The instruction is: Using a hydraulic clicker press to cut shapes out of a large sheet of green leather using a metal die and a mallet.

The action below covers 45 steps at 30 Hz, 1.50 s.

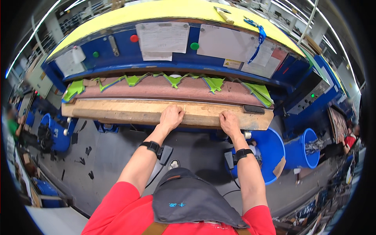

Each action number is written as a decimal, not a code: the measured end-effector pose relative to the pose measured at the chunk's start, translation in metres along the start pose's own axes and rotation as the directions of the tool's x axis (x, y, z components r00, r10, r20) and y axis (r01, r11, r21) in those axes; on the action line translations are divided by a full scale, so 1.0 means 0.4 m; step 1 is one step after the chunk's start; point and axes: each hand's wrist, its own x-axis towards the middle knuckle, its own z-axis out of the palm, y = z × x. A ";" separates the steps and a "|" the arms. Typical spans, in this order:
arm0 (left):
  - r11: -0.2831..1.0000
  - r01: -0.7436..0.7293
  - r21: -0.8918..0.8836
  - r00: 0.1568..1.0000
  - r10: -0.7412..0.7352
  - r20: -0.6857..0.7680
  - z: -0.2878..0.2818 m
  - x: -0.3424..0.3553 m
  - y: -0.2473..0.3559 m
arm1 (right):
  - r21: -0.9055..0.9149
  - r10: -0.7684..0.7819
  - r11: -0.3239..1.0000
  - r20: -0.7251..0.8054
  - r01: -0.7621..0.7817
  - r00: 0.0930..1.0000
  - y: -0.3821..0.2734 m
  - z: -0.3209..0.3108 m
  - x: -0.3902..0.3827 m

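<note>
A long pale wooden board (129,105) with a darker, worn front edge runs across the blue machine in front of me. My left hand (171,116) is closed, its curled fingers against the board near the middle. To the right, my right hand (229,122) is also closed on the board's front edge, with the fingertips partly hidden. Behind the board lies a reddish-brown slab (145,92). Bright green sheet scrap (172,80) with jagged, pointed edges sits along it. A small dark block (253,109) rests on the board's right end.
Above the slab stands the blue machine front (121,62) with pinned papers, under a yellow top (156,13). A control box (309,96) with a lit green button is at right. Blue bins (280,145) stand below right, another blue bin (58,137) at left. Dark scraps litter the floor.
</note>
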 end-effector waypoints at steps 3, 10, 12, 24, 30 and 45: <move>0.998 -0.003 0.070 0.999 0.006 -0.048 0.027 -0.042 -0.005 | 0.026 -0.036 0.999 0.080 0.034 0.996 -0.013 -0.013 -0.050; 0.984 0.078 0.160 0.981 -0.047 -0.189 0.085 -0.174 0.015 | 0.121 -0.193 0.977 0.176 0.173 0.965 0.021 -0.032 -0.201; 0.979 0.111 0.171 0.972 -0.072 -0.223 0.099 -0.232 0.018 | 0.141 -0.217 0.971 0.202 0.191 0.955 0.014 -0.040 -0.256; 0.975 0.198 0.098 0.957 -0.171 -0.236 0.059 -0.520 0.112 | 0.299 -0.261 0.951 0.647 0.077 0.716 0.001 -0.278 -0.438; 0.920 0.240 -0.311 0.958 -0.275 -0.075 0.050 -0.488 0.189 | -0.002 -0.125 0.987 0.605 0.159 0.787 0.149 -0.458 -0.311; 0.979 -0.202 -0.036 0.973 0.205 0.105 0.313 0.000 0.319 | -0.158 -0.073 0.967 0.585 0.202 0.808 0.369 -0.429 0.159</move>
